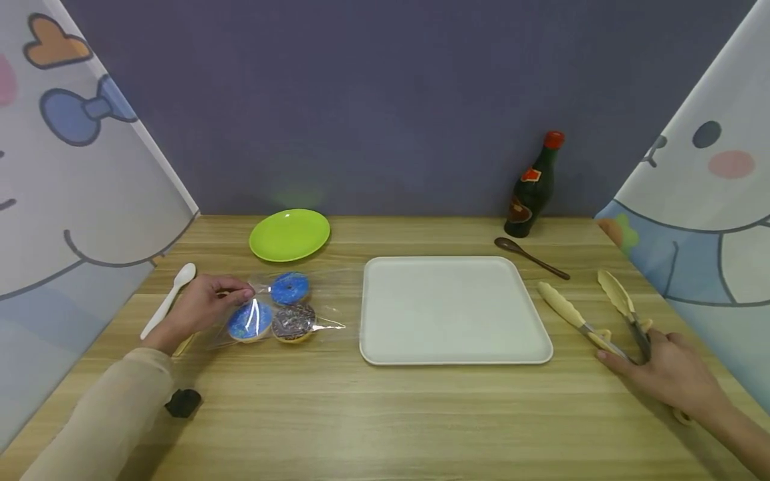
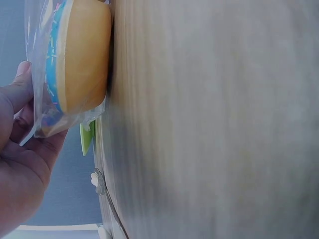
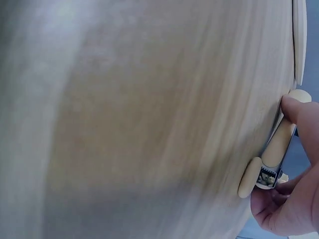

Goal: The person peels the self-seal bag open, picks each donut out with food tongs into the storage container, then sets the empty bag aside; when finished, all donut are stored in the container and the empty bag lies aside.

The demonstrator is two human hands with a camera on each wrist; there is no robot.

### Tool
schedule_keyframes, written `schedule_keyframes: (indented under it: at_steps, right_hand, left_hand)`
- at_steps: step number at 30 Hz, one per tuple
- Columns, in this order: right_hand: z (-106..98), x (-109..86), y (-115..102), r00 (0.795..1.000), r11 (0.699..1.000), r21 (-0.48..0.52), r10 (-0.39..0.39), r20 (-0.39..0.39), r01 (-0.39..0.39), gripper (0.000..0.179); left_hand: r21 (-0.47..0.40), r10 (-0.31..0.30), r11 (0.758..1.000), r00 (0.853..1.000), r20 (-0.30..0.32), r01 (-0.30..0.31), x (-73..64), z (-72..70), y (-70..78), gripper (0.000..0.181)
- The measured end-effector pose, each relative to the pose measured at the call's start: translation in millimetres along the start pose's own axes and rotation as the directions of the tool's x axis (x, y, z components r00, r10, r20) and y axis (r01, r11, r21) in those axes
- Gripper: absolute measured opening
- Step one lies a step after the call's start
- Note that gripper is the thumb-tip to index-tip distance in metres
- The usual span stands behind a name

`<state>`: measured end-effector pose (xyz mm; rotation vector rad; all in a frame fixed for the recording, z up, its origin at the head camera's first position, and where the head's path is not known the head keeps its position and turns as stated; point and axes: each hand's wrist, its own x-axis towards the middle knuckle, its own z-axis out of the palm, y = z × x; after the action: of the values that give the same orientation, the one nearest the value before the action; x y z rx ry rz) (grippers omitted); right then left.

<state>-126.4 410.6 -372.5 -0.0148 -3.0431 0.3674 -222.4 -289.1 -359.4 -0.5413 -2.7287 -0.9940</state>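
Observation:
My left hand [image 1: 204, 306] pinches the left edge of a clear plastic bag [image 1: 337, 325] between thumb and fingers. Inside the bag lie two blue-iced doughnuts, one at the back [image 1: 290, 288] and one at the front [image 1: 245, 323], with a chocolate-iced doughnut [image 1: 293, 323] beside them. In the left wrist view, one blue-iced doughnut [image 2: 84, 55] shows side-on through the plastic. Over on the right, my right hand [image 1: 680, 377] grips a pair of cream-tipped tongs [image 1: 565, 305] by the handles, and the tong ends are spread apart. The right wrist view shows thumb and fingers around the cream handle [image 3: 279, 142].
A white tray [image 1: 454, 310] sits mid-table. Behind the bag is a green plate [image 1: 290, 235]. A dark bottle [image 1: 531, 194] and brown spoon [image 1: 532, 258] are at back right. A white spoon [image 1: 171, 297] lies left, partly behind my hand; a small black object [image 1: 183, 403] is nearer.

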Motion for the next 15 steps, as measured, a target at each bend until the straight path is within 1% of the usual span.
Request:
schedule_keyframes:
  at_steps: [1, 3, 4, 9, 13, 15]
  right_hand:
    - [-0.4, 0.5, 0.6, 1.0, 1.0, 0.004, 0.017, 0.023, -0.018, 0.093]
    - [-0.9, 1.4, 1.4, 0.999, 0.999, 0.012, 0.035, 0.04, -0.035, 0.094]
    - [-0.5, 1.4, 1.5, 0.999, 0.999, 0.015, 0.04, 0.034, -0.041, 0.094]
    - [2.9, 0.3, 1.2, 0.998, 0.997, 0.067, 0.05, -0.036, -0.047, 0.081]
    - [1.9, 2.5, -1.0, 0.995, 0.993, 0.116, 0.024, -0.093, -0.013, 0.074]
    - [0.1, 4.3, -4.4, 0.991, 0.992, 0.127, -0.013, -0.131, 0.029, 0.071]
  left_hand:
    - [0.0, -0.006, 1.0, 1.0, 0.0, 0.006, 0.4, 0.3, -0.4, 0.009]
    - [0.006, -0.013, 1.0, 1.0, 0.001, 0.013, 1.0, 1.0, -1.0, 0.009]
    - [0.01, -0.017, 1.0, 1.0, 0.002, 0.017, 1.3, 1.4, -1.3, 0.01]
    - [0.023, -0.02, 1.0, 1.0, 0.005, 0.02, 1.8, 2.0, -2.5, 0.01]
    - [0.015, -0.031, 0.999, 1.0, 0.007, 0.031, 1.1, 1.1, -0.6, 0.011]
    - [0.005, -0.034, 0.999, 0.999, 0.008, 0.034, 0.8, 0.4, 0.8, 0.012]
